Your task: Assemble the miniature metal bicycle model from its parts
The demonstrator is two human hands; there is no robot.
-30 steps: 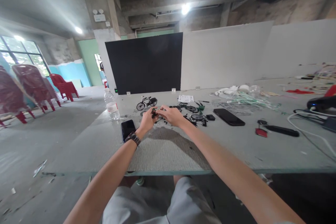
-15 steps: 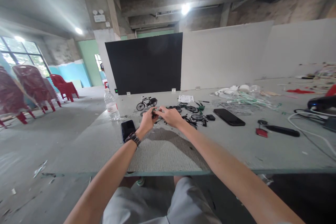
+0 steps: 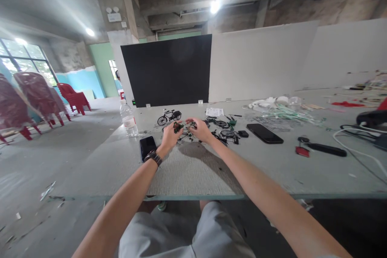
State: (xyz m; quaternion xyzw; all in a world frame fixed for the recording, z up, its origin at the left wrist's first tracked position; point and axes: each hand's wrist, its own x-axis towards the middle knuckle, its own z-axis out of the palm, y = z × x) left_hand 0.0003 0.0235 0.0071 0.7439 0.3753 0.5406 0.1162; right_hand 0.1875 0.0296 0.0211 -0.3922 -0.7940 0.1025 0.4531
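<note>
My left hand is closed around a small dark green part, which shows between the thumb and fingers. To its right, my right hand has its fingers curled with the thumb below. Something small and dark shows at those fingertips, too small to name. Just behind my left hand stands an assembled black miniature bicycle. Small bicycle parts, black and dark green with a spoked wheel among them, lie on the table around and right of my right hand.
A water bottle and a phone are on the left. Rightward lie another phone, a black-handled tool, plastic wrapping and a white cable. A printed sheet lies before the black panel.
My hands were together at the fingertips and are now apart. The right one has shifted slightly right, while the dark green part stays in my left hand and shows more clearly.
</note>
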